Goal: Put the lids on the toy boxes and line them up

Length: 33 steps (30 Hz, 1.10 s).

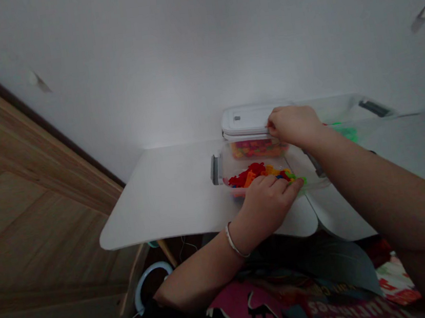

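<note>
A clear plastic box (224, 164) with grey side clips stands on a small white table (174, 194) and holds several coloured toy pieces (255, 172). My left hand (270, 201) rests over its near rim, fingers curled on the box edge and the pieces. Behind it stands a second clear box (257, 148) of coloured pieces with a white lid (246, 119). My right hand (294, 124) grips the right end of that lid, fingers bent over its edge. A thin bracelet sits on my left wrist.
Another clear container (361, 110) with a grey clip and something green inside stands at the right, against the white wall. A second white table top (409, 155) adjoins on the right. A wooden panel (28, 202) runs along the left. Patterned fabric lies over my lap.
</note>
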{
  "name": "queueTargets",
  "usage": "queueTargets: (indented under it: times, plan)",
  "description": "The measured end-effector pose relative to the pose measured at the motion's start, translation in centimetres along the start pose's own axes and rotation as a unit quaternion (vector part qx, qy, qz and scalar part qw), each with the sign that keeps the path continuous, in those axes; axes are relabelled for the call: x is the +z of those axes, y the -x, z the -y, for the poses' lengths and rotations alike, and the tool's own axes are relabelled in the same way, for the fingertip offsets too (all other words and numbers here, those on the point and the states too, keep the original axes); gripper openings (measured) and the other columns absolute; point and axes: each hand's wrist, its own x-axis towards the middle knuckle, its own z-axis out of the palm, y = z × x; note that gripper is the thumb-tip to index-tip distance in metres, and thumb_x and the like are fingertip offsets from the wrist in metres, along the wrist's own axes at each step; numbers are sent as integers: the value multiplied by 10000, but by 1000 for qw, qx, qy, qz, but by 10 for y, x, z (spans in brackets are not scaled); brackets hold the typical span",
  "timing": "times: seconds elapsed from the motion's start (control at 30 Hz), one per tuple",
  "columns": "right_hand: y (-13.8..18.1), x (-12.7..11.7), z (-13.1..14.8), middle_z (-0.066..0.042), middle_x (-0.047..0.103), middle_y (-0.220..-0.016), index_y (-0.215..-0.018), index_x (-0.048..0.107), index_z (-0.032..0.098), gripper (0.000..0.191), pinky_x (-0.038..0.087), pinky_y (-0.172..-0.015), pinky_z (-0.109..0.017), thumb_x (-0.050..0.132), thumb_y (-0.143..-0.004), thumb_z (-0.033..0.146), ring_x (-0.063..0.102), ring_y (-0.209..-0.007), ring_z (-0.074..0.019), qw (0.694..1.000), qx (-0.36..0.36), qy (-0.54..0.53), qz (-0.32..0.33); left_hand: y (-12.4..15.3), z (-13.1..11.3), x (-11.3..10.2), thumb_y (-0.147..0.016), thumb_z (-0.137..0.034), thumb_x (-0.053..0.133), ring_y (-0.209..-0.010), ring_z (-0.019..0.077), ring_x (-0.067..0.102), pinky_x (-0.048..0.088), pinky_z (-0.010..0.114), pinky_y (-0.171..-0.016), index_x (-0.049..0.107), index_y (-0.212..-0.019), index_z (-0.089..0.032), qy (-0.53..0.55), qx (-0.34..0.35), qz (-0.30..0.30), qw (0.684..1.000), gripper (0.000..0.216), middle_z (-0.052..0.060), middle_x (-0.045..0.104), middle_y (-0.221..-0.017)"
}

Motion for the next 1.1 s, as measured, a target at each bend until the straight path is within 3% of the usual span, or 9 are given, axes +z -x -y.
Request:
queueTargets:
  times: [0.23, 0.47, 0.7, 0.87, 1.0, 1.1]
  plan:
    - [7, -2, -1, -126, 705, -992, -910, 732, 168, 307, 471, -672, -357, 464, -903, 318, 644, -814, -237, 999, -23, -1, -37, -1, -2, 1, -971, -226, 500, -768, 176, 595, 451, 339, -697, 606, -1204, -190, 4, -5, -33, 999, 259, 21, 677, -841]
    - [0, -10, -9, -154, 691, -998, -926, 720, 148, 302, 455, -784, -405, 454, -905, 288, 585, -954, -279, 995, -51, 7, -85, -1, -2, 0, -969, -209, 495, -752, 185, 601, 457, 351, -687, 600, -1207, -185, 7, -6, -34, 999, 261, 12, 677, -821]
    - [5, -2, -7, -157, 666, -1002, -957, 685, 131, 292, 443, -814, -392, 435, -932, 279, 576, -960, -271, 993, -61, -23, -102, -3, 0, -4, -928, -275, 553, -880, 190, 622, 482, 344, -772, 623, -1149, -168, 59, -24, -44, 997, 255, 53, 699, -1015]
    - [2, -3, -9, -139, 648, -997, -944, 652, 138, 272, 433, -817, -378, 425, -953, 289, 556, -986, -264, 986, -41, -49, -151, -4, -1, -7, -939, -249, 495, -869, 202, 622, 485, 377, -807, 608, -1169, -139, 55, -27, -31, 998, 278, 53, 703, -973]
    - [3, -16, -16, -141, 633, -993, -939, 626, 158, 295, 421, -814, -389, 392, -971, 335, 559, -953, -256, 973, 18, -75, -217, 0, 0, -13, -918, -228, 510, -1001, 209, 603, 465, 391, -953, 585, -1210, -151, 97, -31, -77, 992, 311, 60, 689, -1099]
    - [19, -34, -19, -131, 614, -932, -914, 617, 170, 425, 411, -808, -409, 292, -991, 433, 564, -924, -257, 950, 46, -73, -300, 8, 11, -21, -899, -288, 548, -1198, 238, 526, 414, 417, -1061, 517, -1302, -170, 132, -92, -155, 975, 421, 109, 591, -1294]
